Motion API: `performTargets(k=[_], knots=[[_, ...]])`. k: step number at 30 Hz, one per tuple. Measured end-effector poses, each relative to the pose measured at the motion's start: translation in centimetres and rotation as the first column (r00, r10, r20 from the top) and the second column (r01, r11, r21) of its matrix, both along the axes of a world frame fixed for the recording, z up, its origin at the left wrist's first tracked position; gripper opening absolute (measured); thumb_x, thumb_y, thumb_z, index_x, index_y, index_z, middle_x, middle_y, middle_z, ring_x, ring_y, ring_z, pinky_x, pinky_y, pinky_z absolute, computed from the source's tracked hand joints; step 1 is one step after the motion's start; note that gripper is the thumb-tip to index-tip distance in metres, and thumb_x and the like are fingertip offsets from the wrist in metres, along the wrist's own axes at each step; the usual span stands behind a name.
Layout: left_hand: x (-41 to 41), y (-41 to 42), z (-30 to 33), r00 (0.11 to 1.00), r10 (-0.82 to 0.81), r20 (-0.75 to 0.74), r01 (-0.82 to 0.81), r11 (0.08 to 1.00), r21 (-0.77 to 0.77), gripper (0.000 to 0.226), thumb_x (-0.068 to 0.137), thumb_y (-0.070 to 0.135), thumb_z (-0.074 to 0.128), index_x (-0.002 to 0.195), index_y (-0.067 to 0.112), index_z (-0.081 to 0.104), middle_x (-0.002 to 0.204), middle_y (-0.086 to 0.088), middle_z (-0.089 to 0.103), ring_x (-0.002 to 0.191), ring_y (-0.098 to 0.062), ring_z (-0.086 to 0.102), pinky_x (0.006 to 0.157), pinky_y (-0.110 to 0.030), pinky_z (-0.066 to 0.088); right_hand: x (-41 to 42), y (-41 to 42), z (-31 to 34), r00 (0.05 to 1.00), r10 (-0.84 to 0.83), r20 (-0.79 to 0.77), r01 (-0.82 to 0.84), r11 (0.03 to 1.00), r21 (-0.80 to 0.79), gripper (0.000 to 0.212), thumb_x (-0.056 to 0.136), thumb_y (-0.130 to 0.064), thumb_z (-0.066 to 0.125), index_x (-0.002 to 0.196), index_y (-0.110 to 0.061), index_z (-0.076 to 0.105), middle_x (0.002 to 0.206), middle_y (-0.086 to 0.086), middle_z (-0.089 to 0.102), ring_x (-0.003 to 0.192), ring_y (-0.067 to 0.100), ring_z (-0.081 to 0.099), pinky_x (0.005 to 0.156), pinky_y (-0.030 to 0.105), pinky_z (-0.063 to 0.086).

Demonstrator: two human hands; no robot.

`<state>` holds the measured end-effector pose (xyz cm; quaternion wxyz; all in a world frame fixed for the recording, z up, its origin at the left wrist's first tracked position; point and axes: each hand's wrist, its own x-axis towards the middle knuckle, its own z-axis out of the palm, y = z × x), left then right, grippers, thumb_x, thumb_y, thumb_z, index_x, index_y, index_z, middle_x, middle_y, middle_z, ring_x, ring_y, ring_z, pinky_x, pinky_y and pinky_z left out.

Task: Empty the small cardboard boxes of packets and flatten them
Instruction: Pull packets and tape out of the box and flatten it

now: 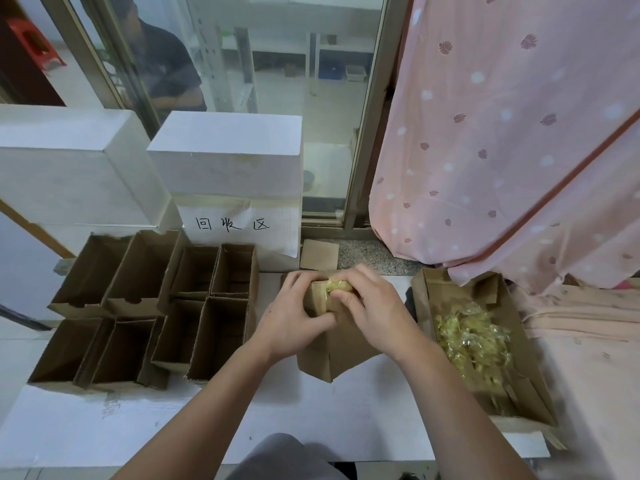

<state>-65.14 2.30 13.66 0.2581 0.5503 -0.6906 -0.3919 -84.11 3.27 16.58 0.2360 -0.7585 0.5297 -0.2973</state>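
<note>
- Small cardboard box [332, 337] stands mid-bench, top open, flaps splayed at its near end.
- Left hand [294, 317] grips the box's left wall, fingers curled over the top edge, thumb on the near face.
- Right hand [372, 306] pinches a bunch of yellowish packets [337, 285] at the box mouth.
- Open tray box [512, 327] just right of the held box; loose packet pile [474, 341] fills its middle.
- Eight open boxes [152, 306] stand packed together left of the hands; contents not discernible.
- White cartons [225, 157] behind them, the right one bearing a handwritten paper label [239, 225].
- White bench [242, 427]: bare strip along the near edge.
- Pink curtain [502, 133] hangs over the tray box's far corner.
</note>
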Motion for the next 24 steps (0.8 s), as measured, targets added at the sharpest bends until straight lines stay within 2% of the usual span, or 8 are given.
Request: performTargets(k=[4,8,12,15,17,19,21,24], knots=[[0.4,-0.3,-0.1,0.999,0.019,-0.034,-0.019,1.000,0.012,0.063,0.065,0.057,0.074,0.124,0.046,0.054,0.125,0.027,0.049,0.114,0.003,0.054,0.101,-0.042,0.050,0.3,0.6,0.2,0.998,-0.025,0.061,0.025,1.000,-0.001,0.008,0.104,-0.031,0.055,0.103,-0.025,0.058,0.098,-0.022,0.051,0.095,0.005,0.053,0.082,0.029,0.045],[0.9,-0.5,0.0,0.994,0.082,-0.078,-0.081,0.996,0.025,0.061,0.065,0.057,0.073,0.123,0.046,0.057,0.121,0.025,0.052,0.112,0.002,0.054,0.100,-0.038,0.050,0.6,1.0,0.3,0.968,-0.118,0.222,0.128,0.991,-0.032,0.004,0.101,-0.022,0.062,0.098,-0.020,0.064,0.096,-0.013,0.062,0.095,0.011,0.059,0.081,0.020,0.044],[1.5,-0.5,0.0,0.999,0.046,-0.006,-0.046,0.999,0.003,0.066,0.067,0.059,0.073,0.130,0.047,0.053,0.122,0.032,0.046,0.115,0.002,0.054,0.101,-0.043,0.051,0.7,0.6,0.4,0.969,-0.158,0.189,0.154,0.987,0.035,0.020,0.101,-0.022,0.062,0.119,-0.022,0.069,0.106,-0.010,0.067,0.101,0.006,0.059,0.087,0.023,0.048],[1.4,-0.1,0.1,1.000,0.004,0.023,-0.003,1.000,-0.021,0.067,0.069,0.057,0.073,0.132,0.047,0.052,0.126,0.033,0.044,0.117,0.005,0.052,0.100,-0.040,0.051,1.2,0.5,0.8,0.960,-0.195,0.203,0.175,0.978,0.111,0.039,0.102,-0.027,0.060,0.139,-0.036,0.052,0.098,-0.010,0.067,0.090,0.006,0.060,0.080,0.017,0.046],[1.4,0.1,0.1,1.000,0.005,0.020,-0.004,1.000,-0.030,0.066,0.070,0.055,0.074,0.132,0.048,0.051,0.127,0.033,0.044,0.115,0.006,0.051,0.098,-0.039,0.051,1.5,0.6,1.0,0.947,-0.213,0.239,0.182,0.972,0.147,0.030,0.101,-0.026,0.060,0.127,-0.039,0.050,0.084,-0.005,0.067,0.076,0.011,0.061,0.071,0.023,0.047],[1.5,0.2,-0.1,1.000,0.017,0.013,-0.017,0.999,-0.035,0.063,0.071,0.053,0.074,0.129,0.051,0.051,0.125,0.036,0.043,0.113,0.009,0.051,0.096,-0.038,0.052,1.6,0.6,1.0,0.914,-0.235,0.330,0.163,0.959,0.231,0.015,0.102,-0.023,0.059,0.112,-0.033,0.055,0.080,-0.002,0.069,0.069,0.012,0.063,0.072,0.032,0.052],[1.8,0.3,-0.2,1.000,0.026,-0.004,-0.026,0.999,-0.040,0.061,0.072,0.049,0.076,0.126,0.055,0.049,0.125,0.037,0.042,0.113,0.012,0.051,0.095,-0.038,0.053,1.6,0.7,0.6,0.890,-0.232,0.393,0.111,0.945,0.307,0.011,0.102,-0.020,0.060,0.105,-0.031,0.060,0.082,-0.002,0.069,0.071,0.013,0.063,0.076,0.036,0.053],[2.2,0.3,-0.2,0.999,0.034,-0.027,-0.036,0.998,-0.054,0.061,0.072,0.048,0.077,0.125,0.054,0.047,0.125,0.033,0.042,0.113,0.009,0.052,0.093,-0.039,0.055,1.6,0.6,-0.1,0.932,-0.185,0.311,0.117,0.967,0.224,0.011,0.093,-0.019,0.073,0.097,-0.029,0.069,0.100,-0.006,0.059,0.086,0.008,0.060,0.080,0.022,0.049]])
